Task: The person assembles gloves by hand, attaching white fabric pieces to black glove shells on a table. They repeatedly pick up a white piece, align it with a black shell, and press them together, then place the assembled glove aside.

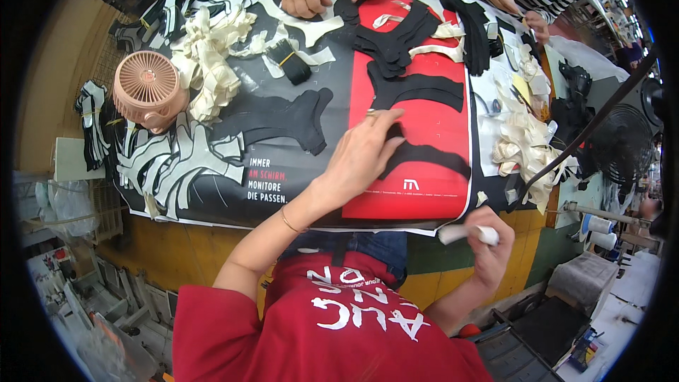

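— On the worktop (212, 230), what's under the left hand (364, 155)?
— A curved black strip (431, 155) on the red sheet (417, 191); its long axis runs left to right, its far end pointing right. The fingers lie flat on its left end, spread, not clamped.
— And the right hand (488, 247)?
— Off the edge, its grip closed round a white tube (467, 232).

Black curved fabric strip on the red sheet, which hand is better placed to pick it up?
Left, probably. The left hand rests flat on the black curved fabric strip, while the right hand sits apart from it, gripping a white tube-shaped tool.
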### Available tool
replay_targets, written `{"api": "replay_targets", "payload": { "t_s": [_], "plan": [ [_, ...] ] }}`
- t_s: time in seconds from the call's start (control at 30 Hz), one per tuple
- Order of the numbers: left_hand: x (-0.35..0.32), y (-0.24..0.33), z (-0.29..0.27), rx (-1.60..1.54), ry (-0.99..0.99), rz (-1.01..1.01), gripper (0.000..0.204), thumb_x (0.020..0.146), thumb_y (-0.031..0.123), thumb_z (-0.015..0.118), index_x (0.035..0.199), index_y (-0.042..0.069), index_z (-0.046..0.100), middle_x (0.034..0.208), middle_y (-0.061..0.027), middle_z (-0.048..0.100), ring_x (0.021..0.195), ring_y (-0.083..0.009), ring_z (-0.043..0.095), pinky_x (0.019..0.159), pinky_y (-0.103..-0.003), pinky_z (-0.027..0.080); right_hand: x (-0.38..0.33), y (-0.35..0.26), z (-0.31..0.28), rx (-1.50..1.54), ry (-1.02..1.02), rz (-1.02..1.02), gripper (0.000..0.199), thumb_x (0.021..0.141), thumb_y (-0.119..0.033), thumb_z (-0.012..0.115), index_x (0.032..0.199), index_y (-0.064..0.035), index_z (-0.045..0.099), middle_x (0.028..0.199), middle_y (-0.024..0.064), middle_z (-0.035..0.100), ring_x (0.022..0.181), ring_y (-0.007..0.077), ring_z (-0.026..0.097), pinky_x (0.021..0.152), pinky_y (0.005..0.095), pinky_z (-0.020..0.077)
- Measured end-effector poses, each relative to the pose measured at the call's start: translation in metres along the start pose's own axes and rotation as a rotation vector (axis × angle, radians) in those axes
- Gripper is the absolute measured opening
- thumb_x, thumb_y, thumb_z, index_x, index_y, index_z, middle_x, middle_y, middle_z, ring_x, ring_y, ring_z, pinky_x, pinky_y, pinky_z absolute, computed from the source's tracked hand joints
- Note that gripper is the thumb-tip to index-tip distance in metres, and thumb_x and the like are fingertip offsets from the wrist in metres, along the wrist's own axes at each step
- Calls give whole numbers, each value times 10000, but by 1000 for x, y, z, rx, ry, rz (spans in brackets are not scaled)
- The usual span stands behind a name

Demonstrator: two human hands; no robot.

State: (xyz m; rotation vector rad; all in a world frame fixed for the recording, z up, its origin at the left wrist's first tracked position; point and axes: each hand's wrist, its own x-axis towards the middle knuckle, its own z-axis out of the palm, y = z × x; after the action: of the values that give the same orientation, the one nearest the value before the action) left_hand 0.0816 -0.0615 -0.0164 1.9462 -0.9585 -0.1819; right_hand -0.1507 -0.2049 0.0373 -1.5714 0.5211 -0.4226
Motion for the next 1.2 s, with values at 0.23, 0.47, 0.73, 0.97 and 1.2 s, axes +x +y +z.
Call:
{"api": "replay_targets", "payload": {
  "t_s": [0.23,0.47,0.73,0.97,1.2],
  "plan": [
    [-86,-15,-6,325,-21,79,489,810,156,756,1274,96,612,1356,-149,549,1226,-337,553,998,-463,427,72,6,51,-468,-439,-20,202,805,77,674,996,13,689,872,71,674,822,135,641,716,273,486],
    [-101,-19,0,428,-194,35,562,880,397,690,1363,136,571,1532,-139,417,1431,-304,366,1162,-494,249,138,11,59,-494,-650,136,201,884,91,602,1067,22,649,972,39,683,938,96,620,829,268,500],
    [-116,-44,-34,475,-192,145,588,842,434,718,1350,166,592,1483,-136,480,1361,-283,461,1149,-464,284,155,31,98,-512,-833,-54,147,872,-1,678,1018,8,674,869,60,692,789,123,648,693,284,500],
    [-119,-42,-28,484,-157,80,551,857,430,700,1323,148,613,1447,-109,525,1337,-256,491,1154,-445,271,162,41,107,-518,-848,-71,158,838,31,674,995,11,665,864,94,678,784,198,655,694,303,501],
    [-120,-47,-25,499,-138,115,501,893,447,657,1280,130,630,1461,-106,508,1373,-241,455,1150,-466,287,163,38,106,-575,-891,-109,184,808,80,660,978,11,660,867,92,660,789,208,663,684,316,508]
  ]
}}
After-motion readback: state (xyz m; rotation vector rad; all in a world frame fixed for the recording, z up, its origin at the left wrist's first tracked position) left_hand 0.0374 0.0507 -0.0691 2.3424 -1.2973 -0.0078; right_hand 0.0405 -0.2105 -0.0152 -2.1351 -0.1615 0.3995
